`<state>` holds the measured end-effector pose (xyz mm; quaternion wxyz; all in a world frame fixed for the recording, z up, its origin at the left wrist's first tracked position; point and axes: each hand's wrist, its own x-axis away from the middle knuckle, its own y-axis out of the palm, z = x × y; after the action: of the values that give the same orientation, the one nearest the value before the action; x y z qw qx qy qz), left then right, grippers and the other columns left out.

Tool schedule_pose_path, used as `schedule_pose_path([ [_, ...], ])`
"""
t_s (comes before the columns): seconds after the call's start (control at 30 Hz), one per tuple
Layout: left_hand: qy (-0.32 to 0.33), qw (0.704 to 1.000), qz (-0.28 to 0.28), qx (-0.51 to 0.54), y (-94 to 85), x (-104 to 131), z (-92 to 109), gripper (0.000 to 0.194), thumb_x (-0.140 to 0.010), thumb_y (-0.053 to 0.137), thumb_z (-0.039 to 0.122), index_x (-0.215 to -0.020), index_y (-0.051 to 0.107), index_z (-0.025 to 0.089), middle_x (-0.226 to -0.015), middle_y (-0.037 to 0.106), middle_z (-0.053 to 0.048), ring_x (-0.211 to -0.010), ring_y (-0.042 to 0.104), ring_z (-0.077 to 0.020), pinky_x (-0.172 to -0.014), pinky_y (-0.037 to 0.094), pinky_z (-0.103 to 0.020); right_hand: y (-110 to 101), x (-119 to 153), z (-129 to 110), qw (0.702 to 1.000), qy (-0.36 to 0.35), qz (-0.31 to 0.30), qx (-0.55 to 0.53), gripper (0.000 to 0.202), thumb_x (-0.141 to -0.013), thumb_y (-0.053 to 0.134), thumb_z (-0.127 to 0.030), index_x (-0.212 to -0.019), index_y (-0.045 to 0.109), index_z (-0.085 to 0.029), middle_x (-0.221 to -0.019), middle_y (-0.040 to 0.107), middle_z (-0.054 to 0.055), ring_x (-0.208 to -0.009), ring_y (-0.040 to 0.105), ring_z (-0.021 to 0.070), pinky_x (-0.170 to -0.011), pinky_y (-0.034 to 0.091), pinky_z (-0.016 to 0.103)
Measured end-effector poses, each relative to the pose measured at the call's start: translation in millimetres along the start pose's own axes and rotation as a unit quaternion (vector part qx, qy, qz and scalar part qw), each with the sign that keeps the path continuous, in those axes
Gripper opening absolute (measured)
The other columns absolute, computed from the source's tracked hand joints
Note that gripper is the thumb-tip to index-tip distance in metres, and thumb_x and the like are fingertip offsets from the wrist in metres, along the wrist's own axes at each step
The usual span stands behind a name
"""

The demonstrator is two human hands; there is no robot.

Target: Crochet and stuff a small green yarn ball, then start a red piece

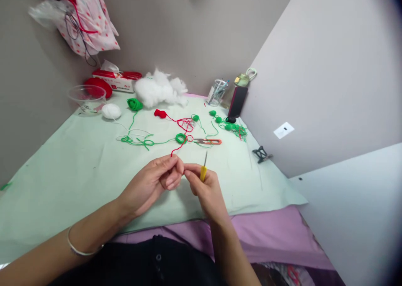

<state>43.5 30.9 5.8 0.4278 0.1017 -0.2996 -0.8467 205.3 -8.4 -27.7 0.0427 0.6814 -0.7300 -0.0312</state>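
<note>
My left hand (pixel 155 181) pinches the end of a red yarn strand (pixel 179 147) between thumb and fingers. That strand runs back across the pale green cloth (pixel 78 168) to a small red crocheted piece (pixel 160 113). My right hand (pixel 205 187) holds a yellow-handled crochet hook (pixel 204 169), its metal tip pointing up and away. The fingertips of both hands meet at the yarn end. Just beyond them lie a green yarn coil (pixel 181 138) and orange-handled snips (pixel 207 141).
Further back are white stuffing (pixel 160 88), a green yarn ball (pixel 135 104), a white yarn ball (pixel 111 110), a clear bowl (pixel 87 96), a red tissue box (pixel 114 79), a cup of tools (pixel 217 91), small green pieces (pixel 230 124) and a black clip (pixel 261 153). Walls close in behind and right.
</note>
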Motion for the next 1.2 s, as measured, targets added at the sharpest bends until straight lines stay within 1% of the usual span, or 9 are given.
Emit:
schedule_pose_path([
  [0.07, -0.004, 0.999, -0.004, -0.044, -0.2, 2, -5, 0.038, -0.104, 0.049, 0.036, -0.077, 0.065, 0.015, -0.056, 0.042, 0.004, -0.057, 0.038, -0.0093, -0.062, 0.037, -0.020, -1, 0, 1, 0.996, 0.020, 0.036, -0.075, 0.024, -0.085, 0.072, -0.037, -0.098, 0.077, -0.018, -0.051, 0.046, -0.008, -0.044, 0.022, 0.0046, -0.042, 0.019, 0.021],
  [0.13, -0.016, 0.997, -0.008, -0.077, -0.8, 4, -9, 0.038, -0.104, 0.050, 0.038, -0.079, 0.066, 0.016, -0.057, 0.045, 0.003, -0.059, 0.040, -0.0097, -0.062, 0.035, -0.021, -3, -1, -2, 0.983, 0.041, 0.048, -0.170, 0.024, -0.080, 0.077, -0.036, -0.096, 0.076, -0.018, -0.062, 0.059, -0.005, -0.044, 0.015, 0.0023, -0.040, 0.013, 0.021],
  [0.23, -0.034, 0.995, -0.011, -0.097, -2.6, 5, -15, 0.037, -0.104, 0.050, 0.040, -0.081, 0.067, 0.016, -0.057, 0.046, 0.004, -0.059, 0.041, -0.0099, -0.061, 0.033, -0.022, -7, -3, -9, 0.955, 0.070, 0.049, -0.283, 0.024, -0.071, 0.086, -0.031, -0.086, 0.072, -0.018, -0.079, 0.069, -0.002, -0.044, 0.011, -0.0011, -0.037, 0.010, 0.018],
  [0.33, -0.041, 0.994, -0.007, -0.098, -5.0, 4, -15, 0.038, -0.103, 0.051, 0.042, -0.080, 0.067, 0.017, -0.055, 0.044, 0.004, -0.058, 0.040, -0.0099, -0.061, 0.032, -0.023, -11, -2, -14, 0.941, 0.090, 0.041, -0.323, 0.027, -0.067, 0.089, -0.028, -0.082, 0.069, -0.019, -0.073, 0.066, -0.005, -0.043, 0.010, -0.0019, -0.036, 0.009, 0.016],
  [0.57, 0.025, 0.987, -0.003, -0.156, -4.3, 0, 6, 0.037, -0.103, 0.050, 0.043, -0.081, 0.068, 0.019, -0.055, 0.047, 0.004, -0.058, 0.044, -0.0107, -0.063, 0.036, -0.025, -14, 8, -12, 0.989, 0.076, -0.011, -0.126, 0.021, -0.076, 0.083, -0.033, -0.089, 0.074, -0.018, -0.066, 0.064, -0.003, -0.043, 0.022, 0.0011, -0.040, 0.013, 0.020],
  [0.73, 0.054, 0.950, -0.042, -0.306, 1.2, -8, 13, 0.036, -0.102, 0.051, 0.044, -0.093, 0.074, 0.018, -0.068, 0.058, 0.001, -0.067, 0.052, -0.0133, -0.069, 0.042, -0.028, -6, 12, -10, 0.993, 0.069, -0.099, -0.014, 0.019, -0.080, 0.081, -0.034, -0.082, 0.076, -0.016, -0.074, 0.067, 0.000, -0.048, 0.029, 0.0024, -0.044, 0.014, 0.024],
  [0.9, 0.114, 0.934, 0.048, -0.336, -4.1, -13, 6, 0.032, -0.097, 0.062, 0.041, -0.120, 0.068, 0.020, -0.111, 0.068, -0.003, -0.088, 0.061, -0.0139, -0.085, 0.049, -0.028, -4, 8, -5, 0.991, 0.078, -0.039, -0.104, 0.022, -0.076, 0.083, -0.036, -0.082, 0.072, -0.018, -0.064, 0.066, -0.003, -0.041, 0.024, 0.0017, -0.041, 0.013, 0.023],
  [1.03, 0.064, 0.953, -0.014, -0.295, -8.3, -8, -3, 0.021, -0.091, 0.072, 0.035, -0.104, 0.071, 0.019, -0.096, 0.071, -0.002, -0.087, 0.068, -0.0158, -0.085, 0.053, -0.029, -4, 7, -5, 0.987, 0.054, 0.007, -0.148, 0.023, -0.074, 0.083, -0.035, -0.081, 0.070, -0.018, -0.062, 0.067, -0.003, -0.039, 0.023, 0.0012, -0.040, 0.013, 0.022],
  [1.2, 0.080, 0.958, 0.040, -0.272, -8.2, -3, -11, 0.009, -0.087, 0.074, 0.025, -0.090, 0.077, 0.018, -0.082, 0.073, -0.002, -0.078, 0.068, -0.0158, -0.076, 0.055, -0.028, -1, 11, -4, 0.993, 0.021, 0.053, -0.100, 0.023, -0.077, 0.083, -0.037, -0.084, 0.071, -0.018, -0.064, 0.068, -0.002, -0.042, 0.028, 0.0025, -0.041, 0.017, 0.022],
])
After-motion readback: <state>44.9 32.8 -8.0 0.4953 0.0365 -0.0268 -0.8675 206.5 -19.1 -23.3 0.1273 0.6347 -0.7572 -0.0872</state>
